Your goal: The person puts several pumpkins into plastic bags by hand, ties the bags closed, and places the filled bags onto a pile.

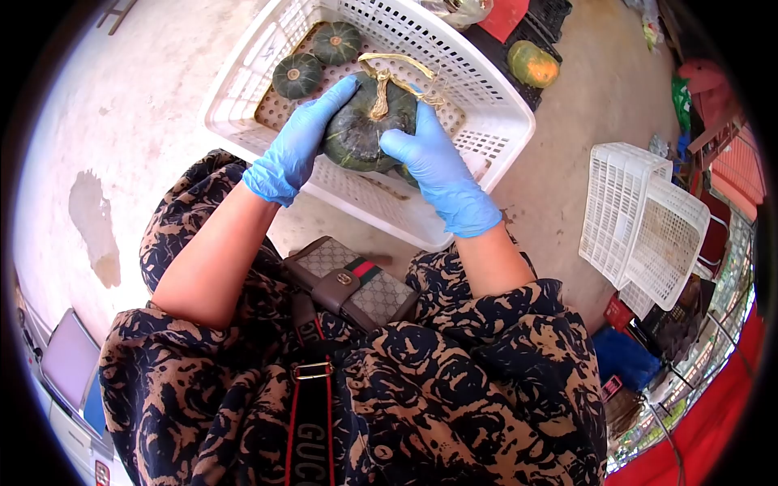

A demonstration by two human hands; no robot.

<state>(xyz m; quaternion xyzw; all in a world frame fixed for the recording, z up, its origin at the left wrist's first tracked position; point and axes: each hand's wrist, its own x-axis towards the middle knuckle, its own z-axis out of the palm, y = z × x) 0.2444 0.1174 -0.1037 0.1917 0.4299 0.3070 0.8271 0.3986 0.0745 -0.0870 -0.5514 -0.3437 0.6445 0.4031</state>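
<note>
- Your left hand (305, 146) and right hand (442, 166) clasp the large squash (355, 134), reaching over the crate's (417, 36) near edge.
- Two small squashes (297, 76) sit far left inside.
- Floor (138, 121) stretches left.

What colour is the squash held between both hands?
The squash is dark green with lighter streaks, clearest in the head view.

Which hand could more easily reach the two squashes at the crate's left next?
Probably the left hand: it's nearer those two squashes, though it and the right hand hold the large squash.
</note>
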